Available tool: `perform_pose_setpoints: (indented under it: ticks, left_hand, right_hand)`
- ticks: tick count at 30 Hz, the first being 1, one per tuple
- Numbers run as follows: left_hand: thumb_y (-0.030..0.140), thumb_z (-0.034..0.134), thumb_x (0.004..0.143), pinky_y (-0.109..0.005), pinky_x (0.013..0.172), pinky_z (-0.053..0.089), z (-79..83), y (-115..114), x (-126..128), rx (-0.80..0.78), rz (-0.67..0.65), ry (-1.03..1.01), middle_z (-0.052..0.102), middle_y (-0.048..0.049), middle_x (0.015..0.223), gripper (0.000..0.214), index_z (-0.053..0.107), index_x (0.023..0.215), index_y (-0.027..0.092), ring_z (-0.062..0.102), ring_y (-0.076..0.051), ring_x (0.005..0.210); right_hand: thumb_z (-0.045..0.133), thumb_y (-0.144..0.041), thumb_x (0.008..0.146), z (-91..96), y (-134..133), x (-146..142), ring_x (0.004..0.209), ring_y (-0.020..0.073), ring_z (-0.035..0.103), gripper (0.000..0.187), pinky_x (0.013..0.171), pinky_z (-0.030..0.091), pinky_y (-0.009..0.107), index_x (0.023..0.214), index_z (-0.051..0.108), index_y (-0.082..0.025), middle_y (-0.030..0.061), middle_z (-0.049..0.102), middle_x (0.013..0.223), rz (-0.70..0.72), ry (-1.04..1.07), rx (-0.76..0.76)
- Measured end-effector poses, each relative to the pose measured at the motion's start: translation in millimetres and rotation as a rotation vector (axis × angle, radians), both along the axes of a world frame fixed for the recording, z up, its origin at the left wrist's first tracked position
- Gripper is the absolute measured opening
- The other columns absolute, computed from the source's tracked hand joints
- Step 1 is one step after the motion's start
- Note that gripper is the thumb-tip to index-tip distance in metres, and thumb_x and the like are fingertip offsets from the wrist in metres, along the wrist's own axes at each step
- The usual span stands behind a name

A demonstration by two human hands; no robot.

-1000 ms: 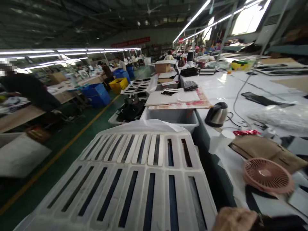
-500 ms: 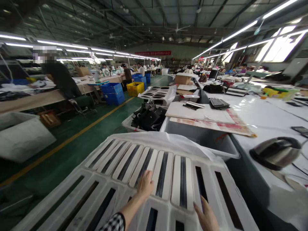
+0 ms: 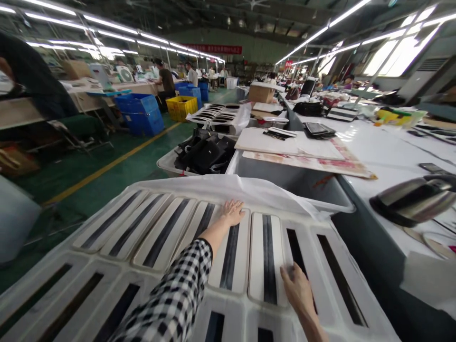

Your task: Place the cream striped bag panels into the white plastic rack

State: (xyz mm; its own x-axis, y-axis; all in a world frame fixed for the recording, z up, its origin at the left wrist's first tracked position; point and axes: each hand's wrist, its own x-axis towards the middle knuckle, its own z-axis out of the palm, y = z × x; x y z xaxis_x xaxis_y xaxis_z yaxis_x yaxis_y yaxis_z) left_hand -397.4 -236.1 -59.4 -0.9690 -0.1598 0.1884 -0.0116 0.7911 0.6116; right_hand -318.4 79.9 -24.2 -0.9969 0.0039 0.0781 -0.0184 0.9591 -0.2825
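Observation:
A big white plastic tray point(image 3: 110, 266) with long slots holding dark strips lies right in front of me. My left hand point(image 3: 232, 212), on a checked sleeve, rests flat with fingers spread at the far end of a middle slot, touching the thin white plastic sheet point(image 3: 228, 186) draped over the tray's far edge. Nearer me, my right hand point(image 3: 296, 288) lies palm down on a slot with a dark strip point(image 3: 269, 256) beside it; the fingers are extended.
A grey bin point(image 3: 295, 183) under cardboard sheets point(image 3: 295, 148) stands beyond the tray. Black bags fill another bin point(image 3: 204, 154). A steel kettle point(image 3: 413, 199) sits on the white table at right. People work at benches left of the green aisle, near blue crates point(image 3: 140, 113).
My view has dropped and shifted. My left hand has slid farther up the tray to its far edge. My right hand has come further onto the tray.

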Motion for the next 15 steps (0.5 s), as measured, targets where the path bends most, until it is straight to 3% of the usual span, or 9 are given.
perform_pose_setpoints:
  ticks: [5, 10, 15]
  left_hand:
    - [0.045, 0.049, 0.094, -0.058, 0.113, 0.025, -2.5, -7.7, -14.6, -0.039, -0.080, -0.067, 0.051, -0.0107, 0.140, 0.044, 0.054, 0.129, 0.019, 0.045, -0.028, 0.130]
    - [0.045, 0.051, 0.093, -0.053, 0.103, 0.040, 21.2, -20.9, -15.7, -0.048, -0.089, -0.106, 0.058, -0.0107, 0.129, 0.039, 0.059, 0.119, 0.017, 0.054, -0.026, 0.119]
    - [0.051, 0.053, 0.091, -0.047, 0.093, 0.048, 38.7, -42.3, -12.6, -0.025, -0.112, -0.168, 0.063, -0.0096, 0.118, 0.045, 0.058, 0.120, 0.017, 0.060, -0.024, 0.106]
  right_hand:
    - [0.037, -0.055, 0.079, -5.3, -9.3, 11.4, 0.122, 0.0379, 0.046, 0.075, 0.103, 0.036, 0.049, 0.135, 0.047, -0.006, 0.0178, 0.058, 0.126, 0.010, -0.004, -0.035]
    - [0.048, -0.055, 0.076, 2.1, -19.6, 9.0, 0.115, 0.0373, 0.050, 0.073, 0.101, 0.037, 0.047, 0.130, 0.052, -0.005, 0.0211, 0.058, 0.121, -0.028, -0.028, -0.128]
    - [0.054, -0.065, 0.073, 10.5, -14.1, -4.2, 0.095, 0.0309, 0.061, 0.069, 0.083, 0.047, 0.039, 0.111, 0.061, -0.008, 0.0158, 0.066, 0.100, -0.141, -0.133, -0.392]
